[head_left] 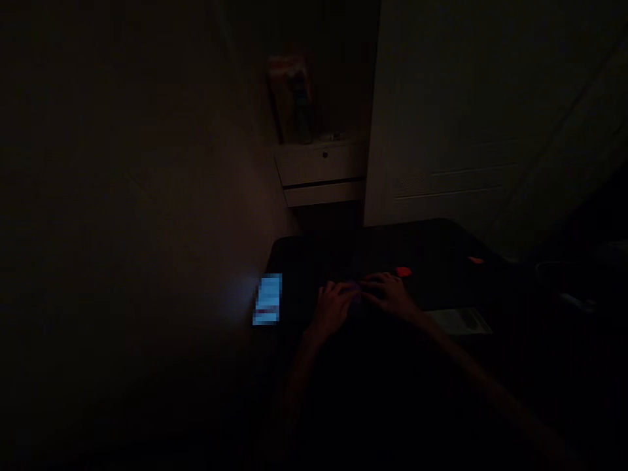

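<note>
The light is very dim, so details of the hands are hard to make out. A small purple object lies between my two hands, low over the dark table; its kind cannot be told. My left hand is curled around its left side with the fingers bent. From the right, my right hand meets it, fingertips closed against its edge. A small red-orange piece lies just beyond my right knuckles. Another sliver of red shows by the right fingers, partly hidden.
A glowing, pixelated screen sits at the table's left edge, beside the wall. Near my right forearm is a pale printed sheet. Another orange piece lies at the far right of the dark table. Behind stands a white drawer unit.
</note>
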Tool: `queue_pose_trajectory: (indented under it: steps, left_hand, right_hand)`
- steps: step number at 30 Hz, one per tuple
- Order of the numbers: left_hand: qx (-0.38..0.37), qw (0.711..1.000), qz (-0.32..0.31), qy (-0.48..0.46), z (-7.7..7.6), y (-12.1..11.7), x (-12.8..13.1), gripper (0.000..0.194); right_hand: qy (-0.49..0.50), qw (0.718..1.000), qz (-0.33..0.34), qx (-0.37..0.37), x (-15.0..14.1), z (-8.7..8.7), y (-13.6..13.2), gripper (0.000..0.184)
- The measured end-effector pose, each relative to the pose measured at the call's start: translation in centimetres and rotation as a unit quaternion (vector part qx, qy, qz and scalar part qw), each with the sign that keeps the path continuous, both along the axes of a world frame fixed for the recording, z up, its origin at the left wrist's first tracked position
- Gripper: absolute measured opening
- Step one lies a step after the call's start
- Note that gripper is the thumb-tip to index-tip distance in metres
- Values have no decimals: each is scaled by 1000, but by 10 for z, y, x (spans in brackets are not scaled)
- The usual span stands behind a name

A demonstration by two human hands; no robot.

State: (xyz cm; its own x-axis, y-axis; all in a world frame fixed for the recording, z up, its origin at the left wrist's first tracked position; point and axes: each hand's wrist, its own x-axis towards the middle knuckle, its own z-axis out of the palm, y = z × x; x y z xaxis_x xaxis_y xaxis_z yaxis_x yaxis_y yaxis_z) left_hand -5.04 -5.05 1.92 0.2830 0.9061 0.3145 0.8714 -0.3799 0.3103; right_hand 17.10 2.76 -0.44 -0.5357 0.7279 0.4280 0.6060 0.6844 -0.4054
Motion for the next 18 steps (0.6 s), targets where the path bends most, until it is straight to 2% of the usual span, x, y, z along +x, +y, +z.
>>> queue_pose_trajectory:
  steps: [4,12,18]
  left_hand:
    - [1,1000,5,26,0,-1,0,37]
    - [-10,996,6,94,6,-5,6,48]
    - [-17,996,0,92,8,-6,8,51]
  right_hand:
    - [71,997,-2,-13,1,-7,9,28]
    - [45,999,1,-15,-3,-7,9,22]
    - [39,999,31,-14,-4,2,-3,24]
